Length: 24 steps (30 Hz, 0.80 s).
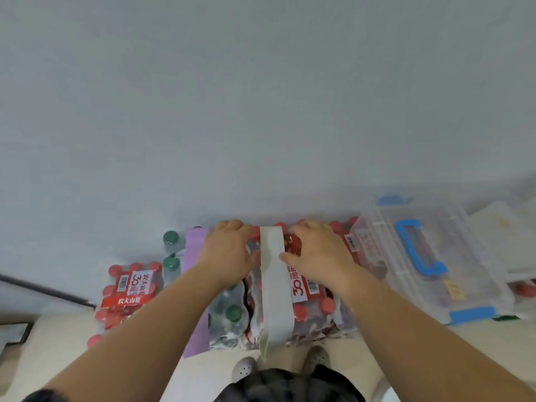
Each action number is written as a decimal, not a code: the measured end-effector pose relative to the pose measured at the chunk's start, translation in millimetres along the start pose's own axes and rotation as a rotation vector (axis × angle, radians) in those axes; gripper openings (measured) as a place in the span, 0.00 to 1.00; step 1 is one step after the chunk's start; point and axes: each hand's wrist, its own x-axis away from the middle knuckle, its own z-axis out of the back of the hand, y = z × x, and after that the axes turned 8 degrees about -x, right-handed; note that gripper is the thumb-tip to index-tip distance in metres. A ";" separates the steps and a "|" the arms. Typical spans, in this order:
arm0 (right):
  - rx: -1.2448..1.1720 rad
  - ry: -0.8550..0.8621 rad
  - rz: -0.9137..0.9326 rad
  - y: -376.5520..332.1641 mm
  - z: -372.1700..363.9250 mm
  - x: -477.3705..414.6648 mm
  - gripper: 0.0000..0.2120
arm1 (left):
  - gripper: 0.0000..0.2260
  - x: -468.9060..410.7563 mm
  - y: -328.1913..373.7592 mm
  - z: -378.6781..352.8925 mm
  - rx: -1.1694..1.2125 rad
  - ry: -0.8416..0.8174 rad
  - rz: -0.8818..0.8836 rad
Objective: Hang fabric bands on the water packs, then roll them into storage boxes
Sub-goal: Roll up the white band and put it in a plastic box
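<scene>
Person as seen from the head camera: both forearms run bare from the left hand [229, 250] and right hand [319, 253] back toward the wearer, and a dark sleeve edge [37, 396] shows behind the left elbow. Below the hands, nearest the camera, lies a dark garment [290, 384] with a blurred grey-and-black check pattern. Between that garment and the hands are two pale clog-type shoes [245, 368] — rounded toes, the left one's upper pierced with small round holes.
</scene>
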 end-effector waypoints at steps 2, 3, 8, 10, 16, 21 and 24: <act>0.005 -0.006 -0.019 0.8 -6.6 -8.5 0.29 | 0.20 -8.6 -2.4 -6.0 0.015 -0.039 -0.012; 0.003 0.000 -0.024 1.3 -9.7 -13.5 0.28 | 0.21 -13.2 -2.5 -8.5 0.023 -0.058 -0.017; 0.031 0.002 0.010 0.1 -21.5 -41.5 0.29 | 0.24 -33.2 -2.2 -19.5 -0.021 -0.155 -0.056; 0.057 -0.023 0.027 -0.7 -25.9 -51.2 0.29 | 0.22 -37.9 -3.8 -24.3 -0.039 -0.158 -0.072; 0.147 -0.006 0.037 5.1 -32.8 -67.6 0.20 | 0.18 -48.0 -2.5 -31.2 0.002 -0.153 -0.052; 0.137 0.069 0.078 6.6 -33.6 -73.9 0.16 | 0.15 -54.3 0.1 -30.0 0.052 -0.118 -0.008; 0.075 0.112 0.105 6.7 -34.9 -72.1 0.11 | 0.17 -60.3 3.1 -26.2 0.077 -0.107 0.009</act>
